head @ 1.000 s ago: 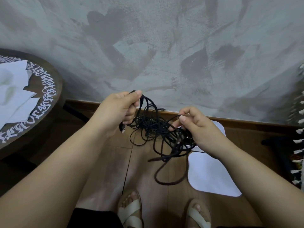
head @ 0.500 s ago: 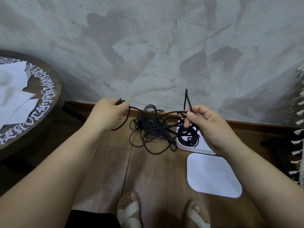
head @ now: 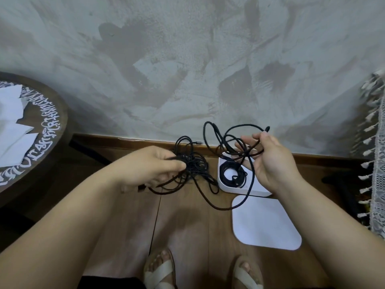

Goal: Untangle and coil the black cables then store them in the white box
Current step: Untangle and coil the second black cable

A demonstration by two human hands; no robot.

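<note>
A mottled grey plaster wall (head: 187,59) is filling the upper half of the view, with a wooden skirting board (head: 125,140) running along its foot. Below it a brown plank floor (head: 129,215) is carrying the work items. At the left edge a round dark tabletop (head: 52,130) with white lettering round its rim is bearing several white papers (head: 12,138). At the right edge a lace cloth (head: 379,163) with tassels is hanging down.

A flat white lid (head: 264,222) is lying on the floor, just beside the white box (head: 225,184) on the side away from the wall. The box is sitting open near the skirting board, and one coiled cable (head: 224,174) is already lying inside it.

The left hand (head: 150,165) is reaching in from the left, and its grip is closing round strands of the tangle of black cables (head: 193,163); the hand is blurred, so finer finger detail cannot be told. The tangle is hanging between floor and hand, just left of the box, with loops trailing down.

The right hand (head: 270,161) is hovering over the box, its grip pinching a loose black cable (head: 216,134) between thumb and curled fingers. Loops of this cable are standing above the hand, and one long strand is drooping past the box towards the floor.

Two feet in pale sandals (head: 160,272) are showing at the bottom edge.
</note>
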